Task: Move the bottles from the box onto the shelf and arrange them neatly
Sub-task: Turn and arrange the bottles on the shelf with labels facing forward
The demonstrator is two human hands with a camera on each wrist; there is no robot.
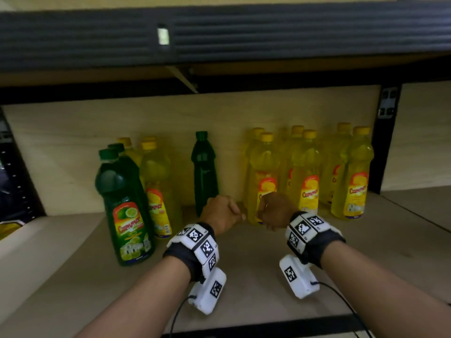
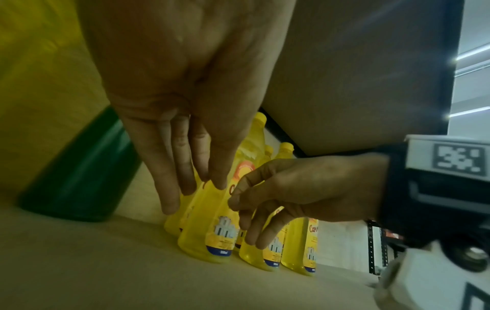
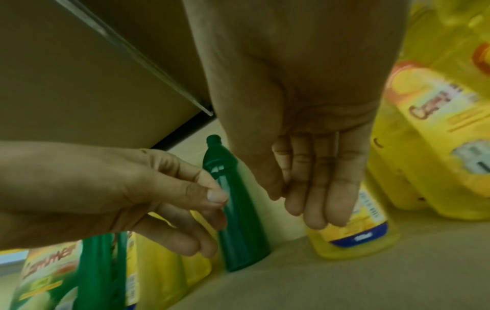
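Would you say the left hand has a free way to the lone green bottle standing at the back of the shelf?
Probably yes. The left hand is empty, fingers relaxed, just in front of the green bottle; nothing stands between them, and the yellow bottle is off to its right.

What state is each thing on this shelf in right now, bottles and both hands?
left hand: empty, fingers relaxed
right hand: empty, fingers loosely curled
lone green bottle: upright, capped, at the back, label not visible
front green bottle: upright, capped, label facing out
yellow bottles on the right: upright, capped, grouped in rows
shelf: holding all the bottles
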